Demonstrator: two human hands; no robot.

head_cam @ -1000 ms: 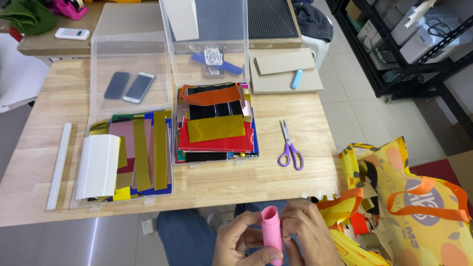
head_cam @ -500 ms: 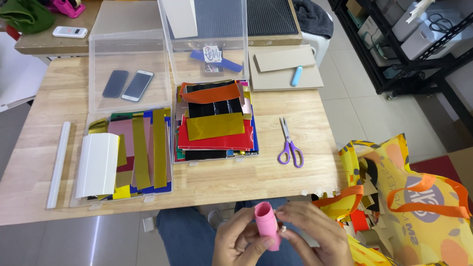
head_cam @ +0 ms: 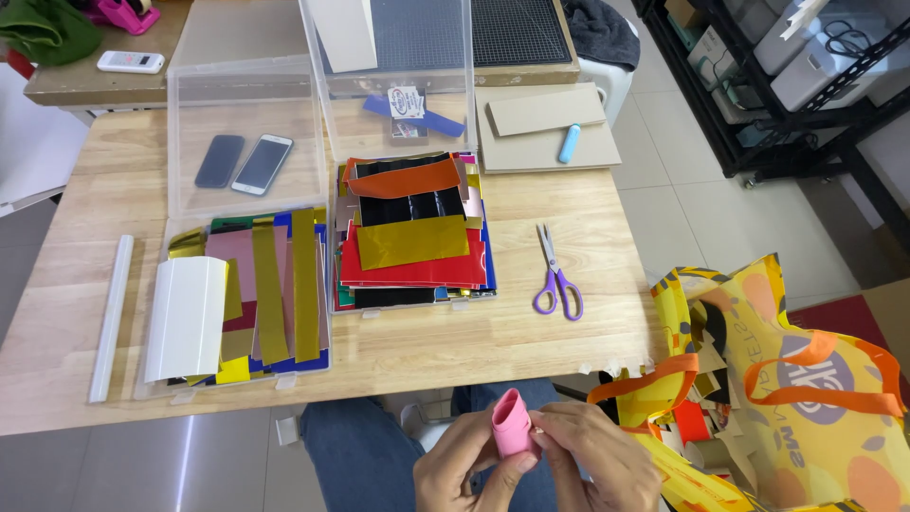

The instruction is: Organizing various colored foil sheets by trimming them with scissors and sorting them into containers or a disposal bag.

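Holding a small pink roll between both hands, we keep it below the near edge of the table, above our lap. Our left hand wraps it from the left with thumb and fingers pinched on its side; our right hand closes on its right edge with the fingertips.

On the table a clear plastic box holds a stack of coloured sheets, red, gold, black and orange on top, and its raised lid shows a small white label over a blue strip. A second clear box to the left holds gold and maroon strips and a white folded sheet; two phones lie under its open lid. Purple-handled scissors lie to the right of the stack, and a cardboard pile with a light-blue tube sits behind them. A yellow printed bag with orange handles stands to our right, full of scraps.

Compared with a second ago, the roll sits lower and more upright, showing its open end, and our fingers have shifted closer round it.
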